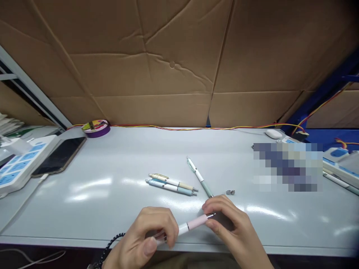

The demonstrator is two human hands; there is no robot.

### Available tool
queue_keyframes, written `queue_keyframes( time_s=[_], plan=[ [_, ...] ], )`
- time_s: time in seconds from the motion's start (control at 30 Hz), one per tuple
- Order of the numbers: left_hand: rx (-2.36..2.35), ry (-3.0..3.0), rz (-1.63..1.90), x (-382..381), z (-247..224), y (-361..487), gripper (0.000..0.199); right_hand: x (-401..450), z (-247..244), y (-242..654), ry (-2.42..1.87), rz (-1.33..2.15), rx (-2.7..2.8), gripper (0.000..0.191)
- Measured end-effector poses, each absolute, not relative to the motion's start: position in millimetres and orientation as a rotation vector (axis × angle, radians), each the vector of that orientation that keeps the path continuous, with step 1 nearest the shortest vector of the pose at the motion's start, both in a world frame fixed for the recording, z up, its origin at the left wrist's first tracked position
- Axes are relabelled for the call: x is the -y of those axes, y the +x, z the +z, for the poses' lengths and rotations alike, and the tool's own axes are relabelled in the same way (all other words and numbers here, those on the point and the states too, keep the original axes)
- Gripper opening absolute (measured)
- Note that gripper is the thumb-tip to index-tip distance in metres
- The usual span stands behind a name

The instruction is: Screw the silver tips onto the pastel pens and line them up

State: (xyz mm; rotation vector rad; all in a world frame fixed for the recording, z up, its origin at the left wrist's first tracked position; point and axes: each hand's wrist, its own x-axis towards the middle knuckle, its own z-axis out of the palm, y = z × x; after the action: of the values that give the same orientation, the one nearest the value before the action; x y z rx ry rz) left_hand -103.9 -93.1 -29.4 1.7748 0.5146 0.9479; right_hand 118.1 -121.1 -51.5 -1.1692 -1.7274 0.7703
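A pink and white pen (197,222) is held near the table's front edge, its metal tip pointing right. My left hand (153,233) is wrapped round the white rear part. Thumb and fingers of my right hand (231,220) are at the tip end, close around the pink grip. Beyond my hands lie a beige and white pen (173,182) and a blue and white pen (169,187), side by side. A green and white pen (199,176) lies slanted, its lower end by my right fingertips. Small metal pieces (230,192) rest right of it.
On the left are a phone (60,156) with a cable and a power strip (24,162). A round purple tin (96,128) stands at the back. Wires run along the cardboard wall (154,74). At right are a blurred item (291,166), another power strip and a pen.
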Motion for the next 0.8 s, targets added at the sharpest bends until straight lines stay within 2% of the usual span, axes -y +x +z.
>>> queue_keyframes(
  time_s=[0.17, 0.43, 0.57, 0.73, 0.8],
  plan=[
    [-0.532, 1.831, 0.865, 93.5, -25.8, -103.5, 0.058, 121.7, -54.4, 119.5, -1.227, 0.761, 1.701, 0.004],
    [-0.541, 1.889, 0.942, 94.3, -30.0, -105.4, 0.051, 124.7, -53.9, 118.9, -1.240, 0.824, 1.697, 0.006],
    [-0.566, 1.946, 1.011, 92.9, -32.0, -107.8, 0.040, 130.7, -60.6, 117.9, -1.173, 0.843, 1.380, 0.003],
    [-0.941, 2.275, 1.091, 85.8, -37.5, -109.7, 0.019, 133.8, -66.9, 120.4, -1.047, 0.598, 0.960, 0.009],
    [-1.103, 2.385, 1.063, 81.4, -41.2, -110.2, 0.017, 133.0, -65.6, 119.1, -1.134, 0.447, 0.877, 0.010]
  ],
)
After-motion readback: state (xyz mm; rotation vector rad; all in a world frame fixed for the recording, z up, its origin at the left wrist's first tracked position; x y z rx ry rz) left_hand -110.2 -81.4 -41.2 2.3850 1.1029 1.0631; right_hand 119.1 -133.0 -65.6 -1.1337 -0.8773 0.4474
